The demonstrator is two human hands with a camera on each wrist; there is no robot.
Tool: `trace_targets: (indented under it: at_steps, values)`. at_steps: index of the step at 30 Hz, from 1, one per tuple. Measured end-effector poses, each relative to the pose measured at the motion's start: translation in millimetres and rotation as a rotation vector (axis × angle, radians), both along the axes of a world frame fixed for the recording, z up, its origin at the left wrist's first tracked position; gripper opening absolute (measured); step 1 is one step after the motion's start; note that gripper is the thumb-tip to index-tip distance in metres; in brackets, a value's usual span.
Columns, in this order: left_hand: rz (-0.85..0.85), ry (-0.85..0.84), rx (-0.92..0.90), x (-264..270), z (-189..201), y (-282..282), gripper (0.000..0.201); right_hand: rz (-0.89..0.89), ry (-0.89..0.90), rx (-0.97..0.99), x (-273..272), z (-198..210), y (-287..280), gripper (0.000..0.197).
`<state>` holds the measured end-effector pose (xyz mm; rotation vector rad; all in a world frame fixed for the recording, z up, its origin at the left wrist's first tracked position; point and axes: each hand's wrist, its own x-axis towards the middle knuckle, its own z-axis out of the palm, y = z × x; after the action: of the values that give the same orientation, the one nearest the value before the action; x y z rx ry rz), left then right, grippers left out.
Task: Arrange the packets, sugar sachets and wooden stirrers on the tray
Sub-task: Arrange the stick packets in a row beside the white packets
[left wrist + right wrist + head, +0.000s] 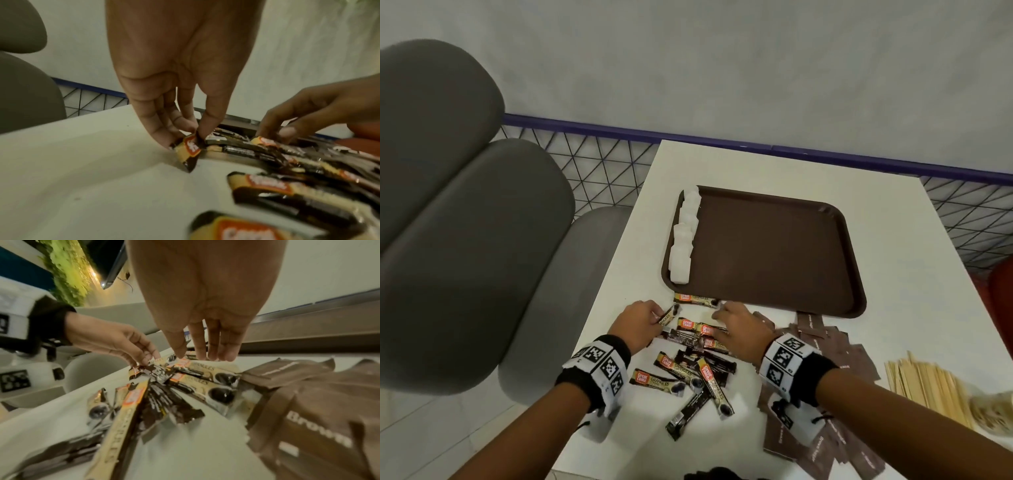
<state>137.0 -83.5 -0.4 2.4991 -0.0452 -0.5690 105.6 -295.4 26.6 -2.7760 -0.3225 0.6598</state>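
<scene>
A brown tray (774,246) lies on the white table (616,342), with white sugar sachets (683,236) lined along its left edge. Several dark coffee packets (688,363) are scattered in front of the tray. My left hand (659,317) pinches the end of one coffee packet (188,149) between thumb and fingers at the pile's left side. My right hand (719,313) reaches down with straight fingers (213,353), whose tips touch another packet (205,369) near the tray's front rim. Brown sugar sachets (825,377) and wooden stirrers (928,387) lie on the table to the right.
Grey padded seats (465,240) stand left of the table. A wire mesh barrier with a blue rail (602,164) runs behind it, below a pale wall. The table's left edge is close to my left wrist.
</scene>
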Motion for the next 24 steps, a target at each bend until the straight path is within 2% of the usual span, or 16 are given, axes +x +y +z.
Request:
trace_targets:
  at_steps: [5,7,10,12,14,18,24]
  values:
    - [-0.006,-0.009,-0.039,-4.3,-4.7,7.8,0.026,0.06,0.047,-0.03,-25.6,3.8,3.5,0.106]
    - [-0.008,-0.003,-0.083,-5.4,-5.5,6.1,0.03,0.111,0.058,-0.093,-34.9,-1.2,10.2,0.115]
    - [-0.139,0.023,-0.034,-9.8,-5.6,1.0,0.053,0.115,0.034,-0.09,-32.4,-12.0,16.9,0.107]
    - [-0.188,0.017,0.007,-11.3,-6.7,-0.6,0.058,0.119,0.029,-0.009,-23.3,-14.0,17.3,0.094]
    - [-0.184,0.009,0.013,-9.9,-8.4,1.4,0.053,0.161,0.013,0.019,-12.0,-13.1,15.7,0.085]
    - [-0.187,-0.02,0.023,-5.8,-7.3,11.2,0.037,0.244,-0.008,-0.053,8.9,-12.2,16.1,0.083]
    - [-0.187,-0.078,-0.008,-11.4,-8.9,17.3,0.037,0.22,-0.014,-0.006,11.7,-17.1,20.5,0.087]
